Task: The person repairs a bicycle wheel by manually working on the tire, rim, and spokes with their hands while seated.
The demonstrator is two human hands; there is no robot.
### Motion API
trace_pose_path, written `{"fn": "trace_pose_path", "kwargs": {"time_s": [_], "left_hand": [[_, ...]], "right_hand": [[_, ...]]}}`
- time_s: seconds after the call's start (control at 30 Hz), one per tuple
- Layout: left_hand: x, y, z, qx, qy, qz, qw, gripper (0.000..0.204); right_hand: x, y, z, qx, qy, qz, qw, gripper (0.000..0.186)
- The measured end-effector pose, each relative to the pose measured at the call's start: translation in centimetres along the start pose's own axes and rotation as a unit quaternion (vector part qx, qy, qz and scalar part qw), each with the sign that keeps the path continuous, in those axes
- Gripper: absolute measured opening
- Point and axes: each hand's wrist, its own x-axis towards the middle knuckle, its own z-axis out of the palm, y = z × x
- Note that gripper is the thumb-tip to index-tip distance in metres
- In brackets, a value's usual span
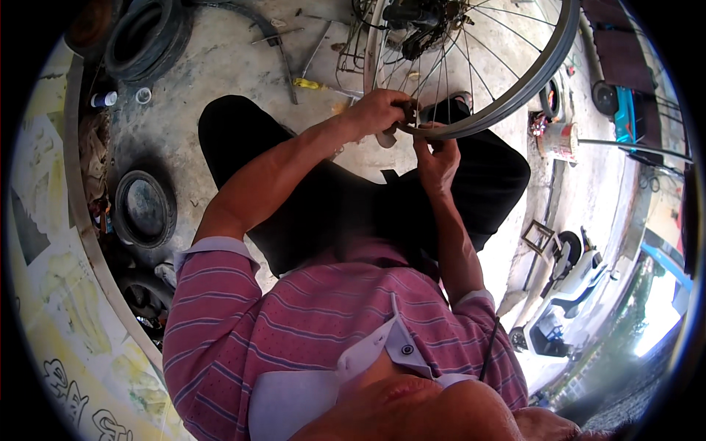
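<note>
A bicycle wheel stands before me, its grey rim [518, 101] curving down between my hands. Thin spokes run up to the dark hub and sprockets [423, 44]. My left hand [373, 114] is closed at the rim's lower left, its fingers bent round a small dark metal piece [410, 112] beside the spokes; the fingers hide most of this piece. From below, my right hand [439, 163] pinches the lower edge of the rim, thumb and fingers close together. Both hands are a short way apart, over my dark trousers.
Stacked black tyres [147, 44] lie at the far left, and another tyre [145, 209] is nearer. A yellow-handled tool [309, 84] lies beyond my left hand. On the right are a paint-splashed bucket [560, 141], a small frame [538, 237] and a white scooter [555, 323].
</note>
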Motion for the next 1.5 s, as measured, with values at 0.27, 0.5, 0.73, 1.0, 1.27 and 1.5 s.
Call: {"fn": "trace_pose_path", "kwargs": {"time_s": [0.27, 0.5, 0.73, 1.0, 1.27, 1.5], "left_hand": [[0.9, 3.2, -1.4, -0.001, -0.144, -0.086, 0.986, 0.042], [0.7, 2.3, -0.8, 0.100, -0.096, 0.006, 0.990, 0.040], [-0.1, 4.1, -1.5, -0.024, -0.204, -0.050, 0.977, 0.048], [1.2, 4.0, 0.2, -0.111, -0.100, -0.123, 0.981, 0.034], [0.3, 5.1, 1.4, -0.031, -0.120, -0.099, 0.987, 0.038], [1.1, 2.4, 0.6, -0.109, -0.009, -0.101, 0.989, 0.036]], "right_hand": [[0.1, -0.1, -0.2, 0.007, 0.008, -0.002, 1.000, 0.029], [-0.3, -0.8, -0.2, 0.008, 0.006, -0.011, 1.000, 0.028], [-0.5, -2.0, 0.1, 0.006, 0.020, -0.006, 1.000, 0.027], [0.8, -1.5, -1.6, 0.012, 0.007, -0.093, 0.996, 0.022], [-0.4, -2.1, -2.1, -0.015, 0.031, -0.110, 0.993, 0.023], [-0.9, -3.7, -2.2, 0.000, 0.066, -0.128, 0.990, 0.023]]}}
